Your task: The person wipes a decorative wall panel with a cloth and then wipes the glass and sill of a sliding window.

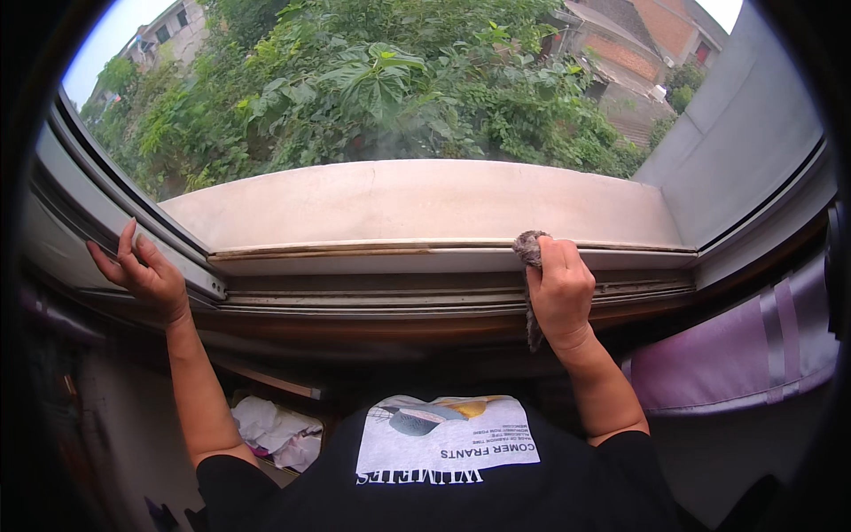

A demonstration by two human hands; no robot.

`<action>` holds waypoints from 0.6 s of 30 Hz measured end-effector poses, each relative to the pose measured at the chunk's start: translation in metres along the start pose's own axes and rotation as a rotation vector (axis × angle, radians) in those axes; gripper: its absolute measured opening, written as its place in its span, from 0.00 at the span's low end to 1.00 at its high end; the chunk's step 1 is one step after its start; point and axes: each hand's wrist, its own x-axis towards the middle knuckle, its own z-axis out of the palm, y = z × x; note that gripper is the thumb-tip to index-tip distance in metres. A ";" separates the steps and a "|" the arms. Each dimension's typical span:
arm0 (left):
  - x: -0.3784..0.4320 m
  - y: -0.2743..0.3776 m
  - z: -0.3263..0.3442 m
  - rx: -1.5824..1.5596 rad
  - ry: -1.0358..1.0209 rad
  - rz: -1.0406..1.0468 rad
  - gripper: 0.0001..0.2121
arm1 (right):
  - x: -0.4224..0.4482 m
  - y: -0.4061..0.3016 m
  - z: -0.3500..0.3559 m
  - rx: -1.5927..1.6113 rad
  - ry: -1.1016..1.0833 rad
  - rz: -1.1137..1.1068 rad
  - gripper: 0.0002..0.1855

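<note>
A crumpled grey-brown cloth (530,247) is gripped in my right hand (564,292), above the right part of the window track (372,302). One end of it bunches up over my fingers; the other hangs down beside the wrist. My left hand (149,279) is raised at the left sash frame (113,193), its fingers spread and nothing in it. Whether those fingertips touch the frame I cannot tell. Between my hands run the sill's metal rails, with brown dirt along the upper rail (319,251).
Beyond the track lies a pale outer ledge (425,199), with leafy plants (372,86) outside. A purple curtain (718,346) hangs at the right. Below my left arm stands a bin (324,439) holding crumpled white paper (272,425).
</note>
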 end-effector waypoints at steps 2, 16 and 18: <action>-0.004 -0.005 -0.001 -0.006 -0.002 -0.031 0.10 | 0.009 -0.034 0.016 0.023 -0.016 -0.061 0.10; -0.003 0.000 -0.003 0.063 0.000 0.004 0.10 | 0.062 -0.258 0.119 0.160 -0.117 -0.341 0.02; -0.003 -0.001 0.000 0.068 0.003 0.024 0.10 | 0.074 -0.276 0.122 0.288 -0.251 -0.307 0.02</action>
